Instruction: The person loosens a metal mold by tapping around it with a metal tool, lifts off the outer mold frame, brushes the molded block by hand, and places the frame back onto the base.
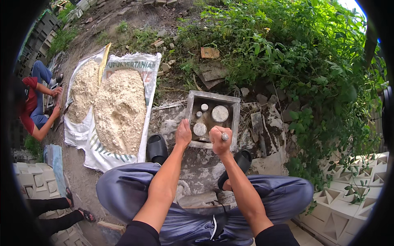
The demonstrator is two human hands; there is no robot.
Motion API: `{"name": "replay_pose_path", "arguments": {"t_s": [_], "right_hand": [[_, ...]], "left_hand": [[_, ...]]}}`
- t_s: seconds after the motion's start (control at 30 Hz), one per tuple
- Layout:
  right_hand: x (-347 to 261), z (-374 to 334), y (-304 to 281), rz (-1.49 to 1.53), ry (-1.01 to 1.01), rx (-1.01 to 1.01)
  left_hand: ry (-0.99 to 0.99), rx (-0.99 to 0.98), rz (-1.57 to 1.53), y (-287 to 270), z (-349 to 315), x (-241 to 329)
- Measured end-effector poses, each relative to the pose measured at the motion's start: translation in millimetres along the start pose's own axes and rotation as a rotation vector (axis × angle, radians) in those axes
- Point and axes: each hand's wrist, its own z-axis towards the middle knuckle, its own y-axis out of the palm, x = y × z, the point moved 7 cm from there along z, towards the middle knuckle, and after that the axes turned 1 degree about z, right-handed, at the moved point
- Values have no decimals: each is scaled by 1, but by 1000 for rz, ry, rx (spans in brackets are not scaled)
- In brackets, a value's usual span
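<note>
On the ground between my feet stands a square grey box mould (190, 107) with a raised rim. Inside it are several round pale discs of different sizes, the largest disc (220, 114) at the far right and a middling disc (200, 129) nearer me. My left hand (183, 133) lies against the mould's left side, its fingers stretched out and together. Over the near right part of the mould, my right hand (220, 141) is closed round a tool's handle. Only the round greyish handle end (224, 136) shows above the fist; the tool's other end is hidden.
White sacks (151, 96) with heaps of pale powder (123, 110) lie to the left. Beyond them a person in red (30, 96) works low down. Another person's sandalled feet (87, 215) show lower left. Plants (303, 61) and pale patterned blocks (340, 205) line the right.
</note>
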Motion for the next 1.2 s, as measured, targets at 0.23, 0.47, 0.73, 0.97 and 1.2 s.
{"name": "replay_pose_path", "arguments": {"t_s": [0.23,0.47,0.73,0.97,1.2], "right_hand": [[-32,6,12,73,42,100],[-11,5,33,-133,-95,-32],[-42,6,36,100,80,75],[-15,-9,45,-138,-80,-69],[-42,4,20,-9,80,1]], "left_hand": [[36,-153,-82,-1,5,-16],[-57,-72,-29,-7,6,-13],[-58,-8,59,-19,2,-4],[-63,1,32,-18,3,-3],[-16,53,87,-21,4,-10]]}}
